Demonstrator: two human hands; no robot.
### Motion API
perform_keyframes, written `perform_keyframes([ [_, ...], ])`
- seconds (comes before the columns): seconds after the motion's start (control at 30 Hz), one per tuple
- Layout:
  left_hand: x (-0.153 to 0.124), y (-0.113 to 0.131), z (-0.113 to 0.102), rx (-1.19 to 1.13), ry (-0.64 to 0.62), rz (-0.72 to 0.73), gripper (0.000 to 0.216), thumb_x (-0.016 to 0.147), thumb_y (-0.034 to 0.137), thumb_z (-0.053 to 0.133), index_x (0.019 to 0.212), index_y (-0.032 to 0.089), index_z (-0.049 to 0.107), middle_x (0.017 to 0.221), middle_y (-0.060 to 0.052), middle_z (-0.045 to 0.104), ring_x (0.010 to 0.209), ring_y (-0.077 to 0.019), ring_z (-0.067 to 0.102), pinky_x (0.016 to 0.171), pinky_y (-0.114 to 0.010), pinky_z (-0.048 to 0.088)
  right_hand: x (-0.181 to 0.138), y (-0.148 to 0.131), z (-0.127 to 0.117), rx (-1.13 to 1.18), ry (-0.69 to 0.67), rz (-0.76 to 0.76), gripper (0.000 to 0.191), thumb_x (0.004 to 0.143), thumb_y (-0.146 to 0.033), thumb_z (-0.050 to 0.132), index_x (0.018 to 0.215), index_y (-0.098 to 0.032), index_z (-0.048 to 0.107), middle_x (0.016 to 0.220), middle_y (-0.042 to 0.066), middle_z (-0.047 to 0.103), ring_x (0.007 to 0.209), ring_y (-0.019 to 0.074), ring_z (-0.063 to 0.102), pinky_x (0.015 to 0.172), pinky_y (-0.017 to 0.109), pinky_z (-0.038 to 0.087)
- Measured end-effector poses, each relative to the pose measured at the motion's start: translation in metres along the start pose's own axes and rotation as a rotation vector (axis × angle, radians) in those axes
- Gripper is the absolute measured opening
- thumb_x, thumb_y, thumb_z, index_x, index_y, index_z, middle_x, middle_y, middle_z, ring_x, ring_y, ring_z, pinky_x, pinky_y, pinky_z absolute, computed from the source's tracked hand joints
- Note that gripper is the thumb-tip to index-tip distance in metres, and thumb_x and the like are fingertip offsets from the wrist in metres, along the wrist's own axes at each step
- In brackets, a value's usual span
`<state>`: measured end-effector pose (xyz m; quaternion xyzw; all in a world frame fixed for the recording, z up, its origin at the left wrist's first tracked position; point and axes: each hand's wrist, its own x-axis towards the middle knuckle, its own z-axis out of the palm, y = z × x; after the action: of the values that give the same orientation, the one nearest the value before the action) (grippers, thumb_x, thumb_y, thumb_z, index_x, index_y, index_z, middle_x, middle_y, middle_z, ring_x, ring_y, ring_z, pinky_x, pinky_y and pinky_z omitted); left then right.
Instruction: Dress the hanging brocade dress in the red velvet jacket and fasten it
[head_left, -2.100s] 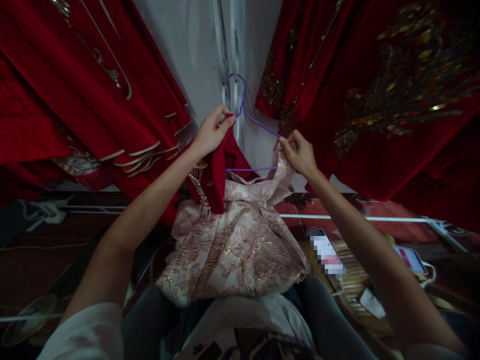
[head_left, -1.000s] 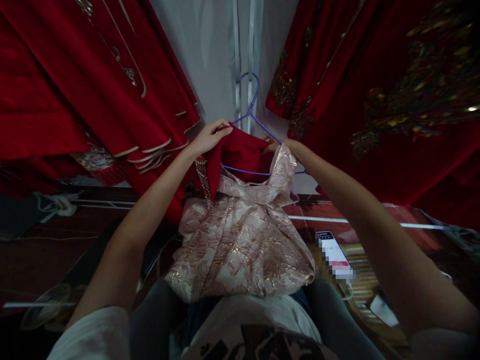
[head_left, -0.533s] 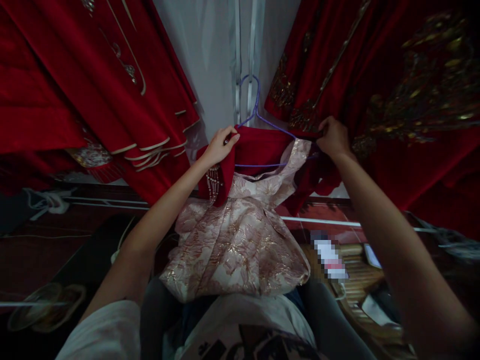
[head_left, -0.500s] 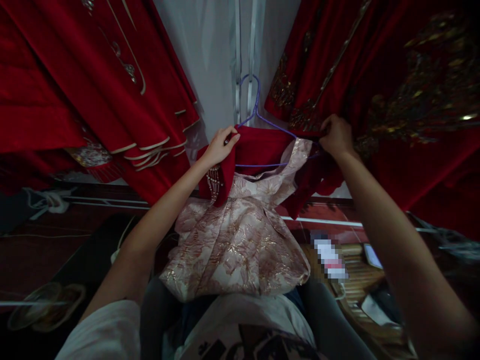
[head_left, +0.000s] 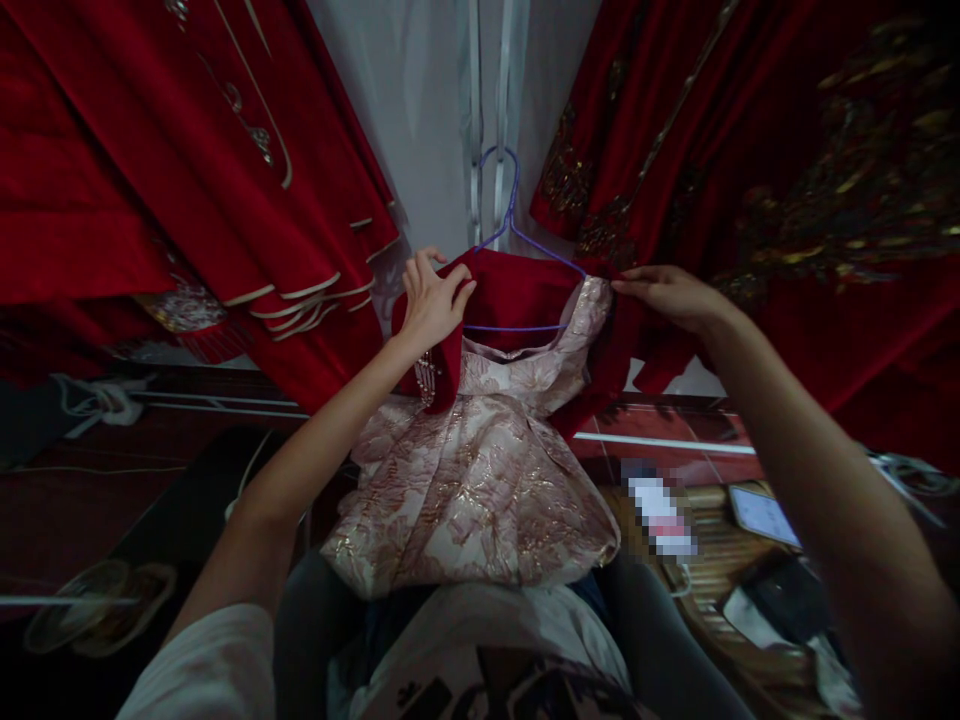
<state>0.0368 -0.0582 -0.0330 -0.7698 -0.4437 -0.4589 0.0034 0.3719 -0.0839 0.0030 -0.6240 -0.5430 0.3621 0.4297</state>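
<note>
A purple hanger (head_left: 516,190) hooks over a pale metal rail in the middle of the head view. On it hang a red velvet garment (head_left: 517,285) and, in front, a pink and gold brocade dress (head_left: 480,480) whose skirt spreads over my lap. With thumb and fingers pinched, my left hand (head_left: 435,300) grips the red garment at its left shoulder, above a beaded tassel (head_left: 425,380). At the right shoulder, beside the dress strap, my right hand (head_left: 667,292) pinches the red cloth between thumb and fingertips.
Red drapes with metallic trim hang at the left (head_left: 300,200) and right (head_left: 825,330). On a slatted bamboo surface (head_left: 712,590) at lower right lie a phone (head_left: 763,515) and a dark cloth item (head_left: 780,600). Plastic containers (head_left: 97,605) sit at lower left.
My right hand has moved inward along the red garment towards the dress strap. The dress strap has shifted slightly left. My left hand's fingers are raised more, near the same shoulder.
</note>
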Motion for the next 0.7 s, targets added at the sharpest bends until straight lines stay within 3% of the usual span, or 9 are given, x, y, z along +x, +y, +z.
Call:
perform_keyframes([
  [0.17, -0.018, 0.007, 0.014, -0.094, -0.145, 0.008, 0.028, 0.093, 0.043, 0.042, 0.094, 0.02, 0.058, 0.093, -0.008, 0.056, 0.088, -0.0209, 0.055, 0.084, -0.035, 0.043, -0.007, -0.003, 0.067, 0.176, -0.054, -0.18, 0.01, 0.084, -0.025, 0.063, 0.08, -0.016, 0.063, 0.078, 0.001, 0.063, 0.067, 0.0089, 0.054, 0.07, 0.024, 0.044],
  [0.27, -0.025, 0.019, 0.03, -0.268, -0.15, 0.002, 0.025, 0.094, 0.041, 0.042, 0.09, 0.019, 0.054, 0.088, -0.004, 0.058, 0.082, -0.0163, 0.055, 0.079, -0.029, 0.044, -0.017, -0.005, 0.115, 0.237, -0.221, -0.254, 0.022, 0.075, -0.035, 0.071, 0.078, -0.016, 0.061, 0.074, -0.001, 0.06, 0.067, 0.0098, 0.052, 0.069, 0.024, 0.044],
  [0.37, -0.031, 0.032, 0.042, -0.438, -0.107, -0.044, 0.024, 0.094, 0.041, 0.041, 0.089, 0.02, 0.051, 0.085, -0.002, 0.058, 0.077, -0.0126, 0.054, 0.075, -0.024, 0.043, -0.025, -0.004, 0.151, 0.435, -0.25, -0.292, 0.034, 0.071, -0.045, 0.071, 0.084, -0.018, 0.057, 0.075, -0.002, 0.058, 0.066, 0.0095, 0.051, 0.064, 0.023, 0.043],
  [0.57, -0.047, 0.039, 0.045, -0.615, -0.004, -0.239, 0.02, 0.091, 0.04, 0.05, 0.091, 0.02, 0.052, 0.089, -0.002, 0.06, 0.081, -0.0115, 0.056, 0.077, -0.022, 0.044, -0.032, 0.008, 0.171, 0.699, -0.129, -0.35, 0.034, 0.075, -0.046, 0.067, 0.091, -0.024, 0.047, 0.069, -0.005, 0.05, 0.059, 0.0082, 0.049, 0.058, 0.021, 0.043],
  [0.7, -0.061, 0.031, 0.048, -0.797, 0.004, -0.41, 0.021, 0.091, 0.036, 0.046, 0.1, 0.021, 0.058, 0.1, -0.003, 0.064, 0.093, -0.0142, 0.059, 0.087, -0.027, 0.045, -0.036, 0.015, 0.169, 0.717, -0.146, -0.418, 0.026, 0.083, -0.043, 0.06, 0.097, -0.027, 0.046, 0.083, -0.002, 0.058, 0.077, 0.0116, 0.059, 0.077, 0.028, 0.051],
])
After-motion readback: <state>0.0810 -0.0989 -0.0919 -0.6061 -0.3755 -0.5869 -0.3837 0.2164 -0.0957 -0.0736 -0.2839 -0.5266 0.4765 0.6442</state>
